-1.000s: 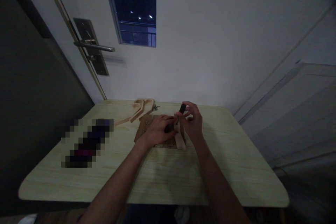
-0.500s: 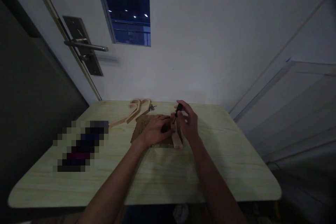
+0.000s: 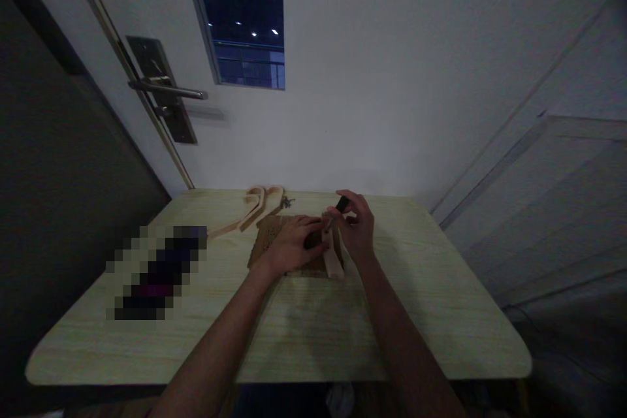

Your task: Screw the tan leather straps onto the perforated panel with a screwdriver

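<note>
My right hand [image 3: 359, 225] grips the black handle of a screwdriver [image 3: 343, 203]. The tool slants down to the left, its thin shaft reaching the far part of a pale wooden piece [image 3: 333, 264]. That piece lies lengthwise over the right part of a brown cardboard sheet [image 3: 267, 232]. From the left, my left hand [image 3: 294, 243] lies over the cardboard, thumb and fingertips against the side of the wood, bracing it. Whether the tip sits in a screw is too small to tell.
Curved wooden hooks [image 3: 255, 206] lie at the table's back left, with a small pile of screws [image 3: 288, 202] beside them. A pixelated dark object [image 3: 161, 274] is on the left of the table [image 3: 304, 346]. Behind stands a white door with a metal handle [image 3: 171, 89].
My right hand has shifted slightly, and the screwdriver handle now leans further to the right. The left hand keeps its place on the wood. The whole view has moved a little.
</note>
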{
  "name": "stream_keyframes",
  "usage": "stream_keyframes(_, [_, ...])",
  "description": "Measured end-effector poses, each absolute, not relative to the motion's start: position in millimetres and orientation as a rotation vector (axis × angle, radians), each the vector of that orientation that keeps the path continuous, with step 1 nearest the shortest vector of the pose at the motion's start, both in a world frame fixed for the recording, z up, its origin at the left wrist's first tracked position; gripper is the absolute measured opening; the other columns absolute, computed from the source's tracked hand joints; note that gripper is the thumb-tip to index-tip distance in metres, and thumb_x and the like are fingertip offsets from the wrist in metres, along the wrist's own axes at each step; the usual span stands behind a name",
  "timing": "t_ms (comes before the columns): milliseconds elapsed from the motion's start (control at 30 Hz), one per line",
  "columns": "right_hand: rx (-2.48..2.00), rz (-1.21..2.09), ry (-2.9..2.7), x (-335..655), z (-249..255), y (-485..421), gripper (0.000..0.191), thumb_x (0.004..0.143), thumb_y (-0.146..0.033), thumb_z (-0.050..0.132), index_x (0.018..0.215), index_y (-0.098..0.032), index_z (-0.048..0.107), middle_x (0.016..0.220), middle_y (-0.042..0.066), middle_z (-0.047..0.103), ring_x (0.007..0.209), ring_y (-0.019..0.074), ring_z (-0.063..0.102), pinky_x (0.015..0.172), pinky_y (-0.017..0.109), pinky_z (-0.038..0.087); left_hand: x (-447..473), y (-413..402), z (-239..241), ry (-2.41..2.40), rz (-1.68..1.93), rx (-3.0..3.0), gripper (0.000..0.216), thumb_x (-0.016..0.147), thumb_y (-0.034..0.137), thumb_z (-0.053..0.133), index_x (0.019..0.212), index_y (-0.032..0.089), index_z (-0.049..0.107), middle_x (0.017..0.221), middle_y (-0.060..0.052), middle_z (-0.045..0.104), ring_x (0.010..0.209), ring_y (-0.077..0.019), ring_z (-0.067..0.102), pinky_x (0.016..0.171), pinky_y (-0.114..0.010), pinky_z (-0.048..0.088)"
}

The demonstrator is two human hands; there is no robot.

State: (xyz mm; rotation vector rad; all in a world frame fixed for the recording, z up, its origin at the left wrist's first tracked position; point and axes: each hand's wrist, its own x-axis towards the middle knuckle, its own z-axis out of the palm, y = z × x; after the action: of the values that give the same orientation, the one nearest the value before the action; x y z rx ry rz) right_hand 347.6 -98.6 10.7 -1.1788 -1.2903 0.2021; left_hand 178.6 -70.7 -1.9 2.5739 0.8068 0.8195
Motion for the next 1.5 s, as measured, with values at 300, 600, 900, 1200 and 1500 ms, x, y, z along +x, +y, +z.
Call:
stream_keyframes(300, [-1.033, 0.453, -1.351, 349.0, 11.9, -104.2, 0.042, 0.092, -0.043, 0.053, 0.131, -0.028, 0.055, 0.120, 0.008, 0.066, 0.085, 0.0146, 0.069, 0.049, 0.019, 0.048, 179.4, -70.9, -2.9, 0.824, 0.829, 2.585, 0.043, 0.085, 0.037, 0.066, 0.124, 0.019, 0.062, 0.125, -0.010, 0.065, 0.116, -0.0264, 0.058, 0.101, -0.043, 0.046])
stream_keyframes(600, [-1.212, 0.151, -1.327, 350.0, 14.3, -100.3, 0.036, 0.084, -0.039, 0.066, 0.119, -0.027, 0.066, 0.087, 0.002, 0.061, 0.065, 0.0094, 0.054, 0.040, 0.017, 0.034, 179.0, -69.3, -5.0, 0.819, 0.813, 2.583, 0.045, 0.086, 0.037, 0.065, 0.127, 0.020, 0.061, 0.126, -0.009, 0.065, 0.118, -0.0269, 0.056, 0.102, -0.044, 0.045])
stream_keyframes(900, [-1.145, 0.115, -1.361, 346.5, 8.5, -100.8, 0.032, 0.083, -0.037, 0.069, 0.114, -0.027, 0.065, 0.093, 0.002, 0.062, 0.069, 0.0104, 0.055, 0.042, 0.017, 0.035, 179.3, -67.5, -4.0, 0.794, 0.822, 2.568, 0.045, 0.085, 0.037, 0.066, 0.125, 0.019, 0.062, 0.122, -0.010, 0.067, 0.115, -0.0276, 0.058, 0.099, -0.045, 0.046])
stream_keyframes(1200, [-1.068, 0.390, -1.386, 349.1, 13.1, -104.3, 0.038, 0.093, -0.040, 0.051, 0.128, -0.027, 0.056, 0.115, 0.008, 0.066, 0.088, 0.0148, 0.065, 0.052, 0.020, 0.049, 179.4, -68.9, -3.3, 0.795, 0.819, 2.579, 0.044, 0.085, 0.038, 0.066, 0.125, 0.020, 0.061, 0.125, -0.010, 0.065, 0.117, -0.0266, 0.057, 0.100, -0.045, 0.046])
stream_keyframes(1500, [-1.183, 0.154, -1.299, 348.9, 12.1, -99.1, 0.029, 0.082, -0.037, 0.068, 0.107, -0.024, 0.065, 0.092, 0.002, 0.060, 0.070, 0.0105, 0.057, 0.043, 0.017, 0.038, 178.3, -68.4, -5.5, 0.814, 0.815, 2.558, 0.045, 0.084, 0.037, 0.067, 0.127, 0.023, 0.060, 0.127, -0.008, 0.065, 0.118, -0.0260, 0.057, 0.102, -0.046, 0.045])
